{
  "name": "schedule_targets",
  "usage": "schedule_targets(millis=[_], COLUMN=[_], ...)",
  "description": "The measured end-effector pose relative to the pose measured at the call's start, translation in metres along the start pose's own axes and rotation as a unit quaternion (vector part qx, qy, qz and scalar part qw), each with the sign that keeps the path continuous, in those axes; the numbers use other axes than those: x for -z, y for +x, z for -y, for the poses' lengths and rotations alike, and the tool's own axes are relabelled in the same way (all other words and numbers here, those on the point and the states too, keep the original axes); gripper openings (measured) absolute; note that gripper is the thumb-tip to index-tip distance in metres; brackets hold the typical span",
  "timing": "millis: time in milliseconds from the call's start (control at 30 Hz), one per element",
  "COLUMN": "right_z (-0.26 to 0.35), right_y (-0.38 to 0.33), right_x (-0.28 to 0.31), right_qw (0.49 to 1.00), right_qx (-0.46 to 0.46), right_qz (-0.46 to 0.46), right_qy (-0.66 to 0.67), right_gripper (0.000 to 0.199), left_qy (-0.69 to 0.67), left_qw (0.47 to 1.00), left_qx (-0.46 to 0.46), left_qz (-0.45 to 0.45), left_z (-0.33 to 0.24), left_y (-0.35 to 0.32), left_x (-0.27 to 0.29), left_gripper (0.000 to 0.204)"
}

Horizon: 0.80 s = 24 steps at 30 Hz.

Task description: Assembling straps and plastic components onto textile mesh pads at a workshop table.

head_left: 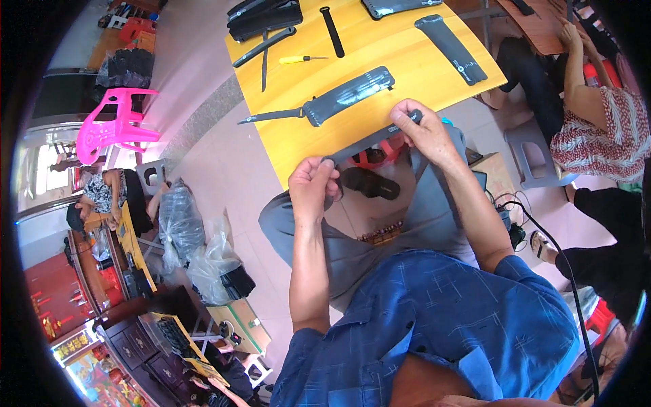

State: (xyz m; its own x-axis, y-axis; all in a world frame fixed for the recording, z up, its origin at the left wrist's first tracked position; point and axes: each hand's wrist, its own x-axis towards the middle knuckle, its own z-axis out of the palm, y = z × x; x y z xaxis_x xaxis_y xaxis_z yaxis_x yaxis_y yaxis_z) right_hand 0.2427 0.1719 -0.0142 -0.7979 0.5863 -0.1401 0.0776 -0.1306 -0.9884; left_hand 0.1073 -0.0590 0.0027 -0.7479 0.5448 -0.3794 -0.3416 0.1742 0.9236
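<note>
My left hand (312, 188) and my right hand (422, 130) each grip one end of a long dark grey strip (366, 141), held level just off the near edge of the yellow table (380, 47). Right behind it on the table lies a knife in a dark sheath (332, 102), its blade pointing left. Farther back lie another flat grey sheath (451, 47), a black handle bar (331, 30), a small yellow-handled screwdriver (302, 59) and a thin black knife (264, 47).
A black case (264, 17) sits at the table's far left corner. Another person (597, 115) in a patterned top sits at the right. A pink plastic chair (112, 125) stands at the left, clear plastic bags (196, 251) lie on the floor, and a black cable (569, 271) runs down the right.
</note>
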Motion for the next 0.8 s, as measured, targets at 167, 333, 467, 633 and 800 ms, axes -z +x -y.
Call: schedule_targets(millis=[167, 333, 467, 633, 800], right_z=[0.002, -0.001, -0.011, -0.017, -0.013], right_y=[0.029, 0.054, 0.069, 0.078, 0.077], right_x=[0.018, 0.024, 0.026, 0.028, 0.024], right_qw=[0.996, 0.998, 0.998, 0.998, 0.998], right_qx=[-0.001, 0.026, 0.043, 0.034, 0.005], right_qz=[-0.001, 0.006, -0.015, -0.042, -0.057], right_qy=[-0.089, -0.055, -0.052, -0.032, -0.014], right_gripper=[0.019, 0.017, 0.016, 0.015, 0.017], left_qy=[-0.008, 0.030, 0.056, 0.108, 0.117], left_qw=[1.000, 0.999, 0.998, 0.993, 0.991], left_qx=[0.004, 0.012, 0.016, 0.022, 0.019], left_qz=[-0.010, -0.016, -0.026, -0.044, -0.060], left_z=[-0.007, -0.008, -0.013, -0.012, -0.013], left_y=[0.022, 0.044, 0.060, 0.076, 0.081], left_x=[-0.007, -0.004, -0.007, -0.006, -0.008], left_gripper=[0.014, 0.014, 0.016, 0.017, 0.020])
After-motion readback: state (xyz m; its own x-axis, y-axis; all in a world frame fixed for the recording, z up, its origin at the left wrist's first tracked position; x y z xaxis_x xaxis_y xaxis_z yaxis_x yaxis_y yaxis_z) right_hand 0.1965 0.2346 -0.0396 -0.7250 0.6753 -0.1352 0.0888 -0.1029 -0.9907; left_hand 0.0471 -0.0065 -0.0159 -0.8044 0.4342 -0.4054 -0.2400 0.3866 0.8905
